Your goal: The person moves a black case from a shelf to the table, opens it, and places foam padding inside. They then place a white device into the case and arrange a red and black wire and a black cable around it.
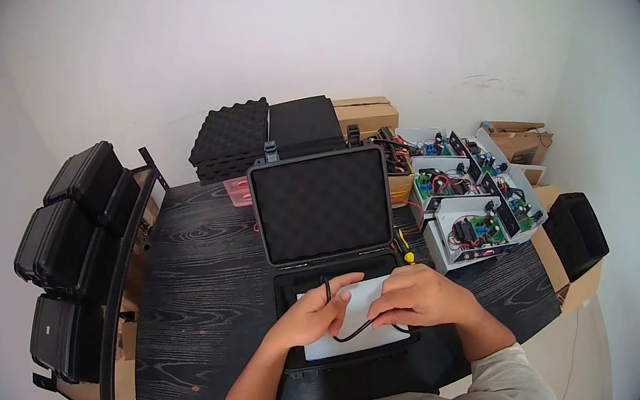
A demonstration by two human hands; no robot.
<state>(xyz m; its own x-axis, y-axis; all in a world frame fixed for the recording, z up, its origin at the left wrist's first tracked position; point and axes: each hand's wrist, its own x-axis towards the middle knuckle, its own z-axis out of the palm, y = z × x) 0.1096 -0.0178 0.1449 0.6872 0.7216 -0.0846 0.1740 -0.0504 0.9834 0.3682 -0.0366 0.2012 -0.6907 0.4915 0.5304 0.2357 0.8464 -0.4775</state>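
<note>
A black cable [353,333] runs in a loose curve between my two hands. My left hand [311,317] is closed around one stretch of it, and a short piece sticks up past the fingers. My right hand [417,298] pinches the cable farther along, with the fingers bent inward. Beneath both hands lies a flat white panel or box [358,300], partly covered by them. It sits in the base of an open black hard case [284,283]. The raised lid [323,208] is lined with dark foam. The cable's ends are hard to make out.
Yellow-and-black hand tools [404,247] lie right of the case. Several white enclosures with circuit boards [475,231] stand farther right. Foam sheets [232,134] and a pink plastic box [238,191] are behind. Black cases [67,337] fill a rack on the left.
</note>
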